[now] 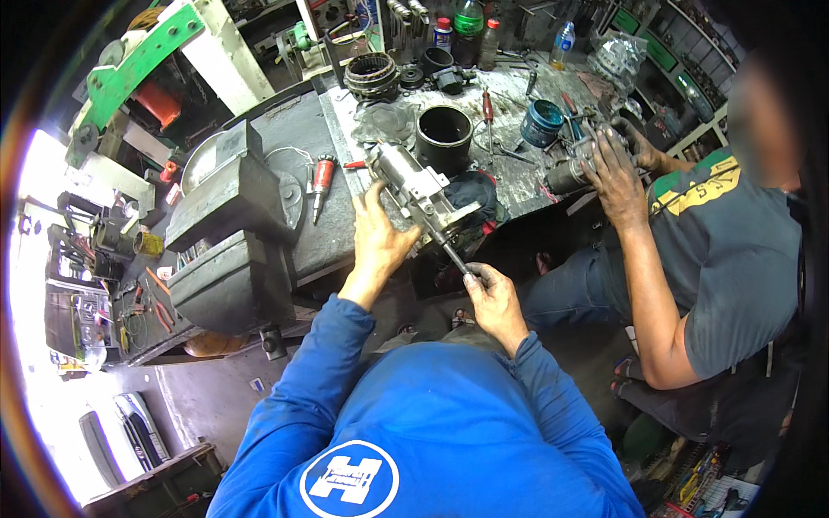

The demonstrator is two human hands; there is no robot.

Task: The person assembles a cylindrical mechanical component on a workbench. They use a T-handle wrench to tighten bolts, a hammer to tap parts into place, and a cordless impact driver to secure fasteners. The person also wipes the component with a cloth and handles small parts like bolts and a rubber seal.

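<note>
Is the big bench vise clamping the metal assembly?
No, the metal assembly is in the left hand, beside the bench vise.

metal motor assy [413, 188] | silver, greasy | tilted at bench edge | shaft [452, 254] pointing down-right

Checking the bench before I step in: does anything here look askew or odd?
Nothing is spilled or broken. The metal assembly overhangs the workbench edge, propped by the left hand while the right hand grips its shaft.
</note>
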